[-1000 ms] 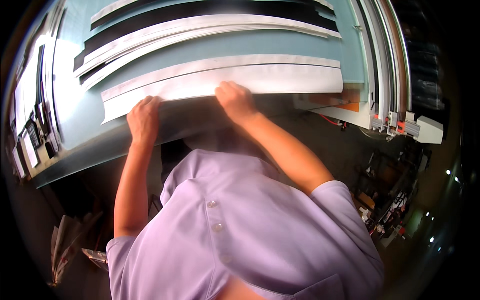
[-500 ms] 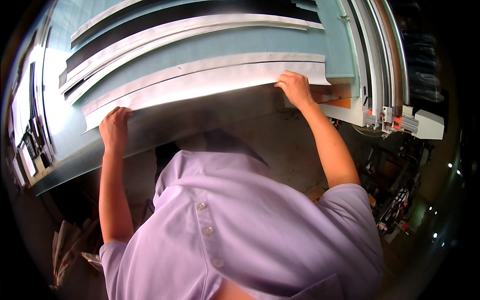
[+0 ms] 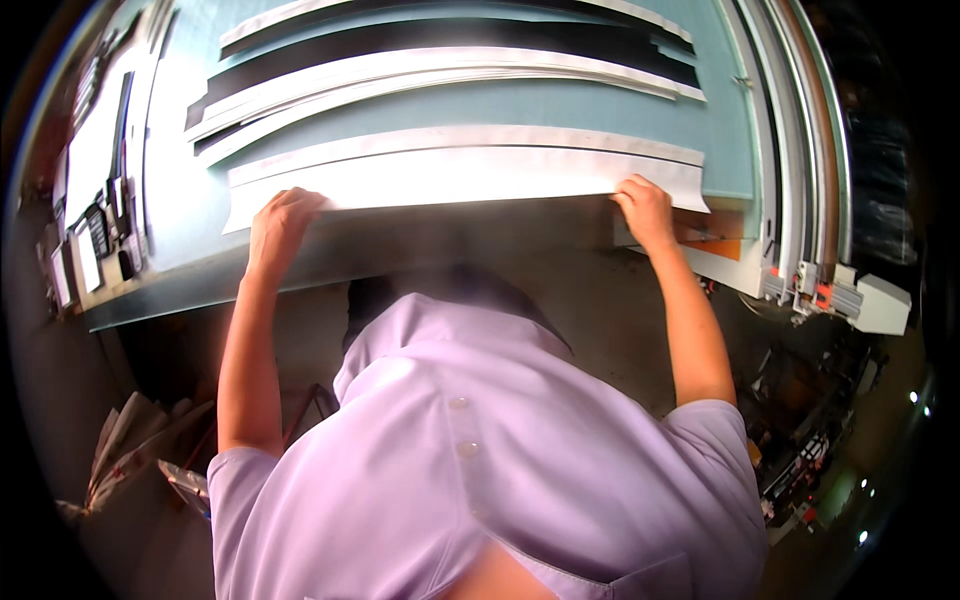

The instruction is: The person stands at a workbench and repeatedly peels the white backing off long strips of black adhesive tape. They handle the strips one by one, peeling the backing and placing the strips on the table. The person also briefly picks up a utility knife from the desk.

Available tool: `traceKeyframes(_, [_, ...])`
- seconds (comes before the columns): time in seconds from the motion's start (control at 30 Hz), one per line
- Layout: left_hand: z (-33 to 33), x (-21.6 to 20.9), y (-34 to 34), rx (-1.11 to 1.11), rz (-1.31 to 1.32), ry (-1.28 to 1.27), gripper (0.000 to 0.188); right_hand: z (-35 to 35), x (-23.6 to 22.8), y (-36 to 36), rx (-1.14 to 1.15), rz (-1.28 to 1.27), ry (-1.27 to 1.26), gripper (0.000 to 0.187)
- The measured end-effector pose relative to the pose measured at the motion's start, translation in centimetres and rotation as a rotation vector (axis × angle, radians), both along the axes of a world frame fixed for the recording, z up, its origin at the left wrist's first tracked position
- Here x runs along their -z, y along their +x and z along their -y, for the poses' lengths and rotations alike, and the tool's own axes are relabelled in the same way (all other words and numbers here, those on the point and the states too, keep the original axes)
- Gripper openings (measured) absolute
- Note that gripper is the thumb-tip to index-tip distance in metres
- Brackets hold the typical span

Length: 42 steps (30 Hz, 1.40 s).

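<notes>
A long white strip [image 3: 450,178] with a thin dark line along its length spans the near edge of the glass-like table. My left hand [image 3: 282,228] is closed on its near edge close to the left end, fingertips blurred a little. Close to the right end, my right hand [image 3: 647,212] pinches the same edge between thumb and fingers. Between the two hands the near edge runs almost straight, and the right corner bends down slightly.
Several black strips [image 3: 440,45] and white strips [image 3: 400,68] lie farther back on the pale blue tabletop [image 3: 560,108]. Metal rails [image 3: 790,120] with a white end housing [image 3: 882,305] run along the right side. Dark and white items [image 3: 100,235] line the left edge.
The view has swung, so table, strip and hands sit farther right and look more level. Both hands still grip the white strip, whose near edge now looks straighter.
</notes>
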<state>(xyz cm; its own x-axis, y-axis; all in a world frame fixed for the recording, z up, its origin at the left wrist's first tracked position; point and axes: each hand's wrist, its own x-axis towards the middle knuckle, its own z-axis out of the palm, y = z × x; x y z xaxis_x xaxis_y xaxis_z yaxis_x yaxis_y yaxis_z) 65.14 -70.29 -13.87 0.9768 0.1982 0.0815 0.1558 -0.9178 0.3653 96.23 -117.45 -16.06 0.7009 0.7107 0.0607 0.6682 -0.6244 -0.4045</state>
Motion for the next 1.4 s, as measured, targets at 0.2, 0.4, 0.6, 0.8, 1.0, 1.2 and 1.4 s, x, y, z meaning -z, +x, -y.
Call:
traceKeyframes(0.2, [-3.2, -0.1, 0.1, -0.17, -0.264, 0.017, 0.012, -1.2, -0.9, 2.0, -0.042, -0.075, -0.141, 0.02])
traceKeyframes(0.4, [-4.0, 0.2, -0.1, -0.112, -0.236, 0.024, 0.012, -7.6, -2.2, -4.9, -0.325, 0.067, -0.091, 0.038])
traceKeyframes(0.6, [-4.3, -2.6, -5.0, -0.396, 0.287, 0.068, 0.039, -9.7, -0.1, -7.0, -0.307, 0.224, 0.014, 0.012])
traceKeyframes(0.8, [-9.9, 0.0, -7.8, -1.159, -0.007, -1.519, 0.058, -9.1, -0.3, -7.0, -0.33, 0.238, 0.048, 0.014])
traceKeyframes(1.0, [-10.4, 1.2, -6.3, -0.73, -0.077, -1.485, 0.037, -10.5, -3.2, -6.8, -0.311, 0.026, -0.086, 0.031])
traceKeyframes(1.2, [-9.7, 3.3, -8.5, -0.627, 0.161, -1.344, 0.019, -17.8, -2.8, -2.3, -0.153, 0.04, -0.075, 0.058])
traceKeyframes(1.4, [-8.5, 3.8, -9.4, -0.637, 0.253, -1.336, 0.021, -16.6, -2.9, 1.8, -0.171, -0.469, -0.331, 0.026])
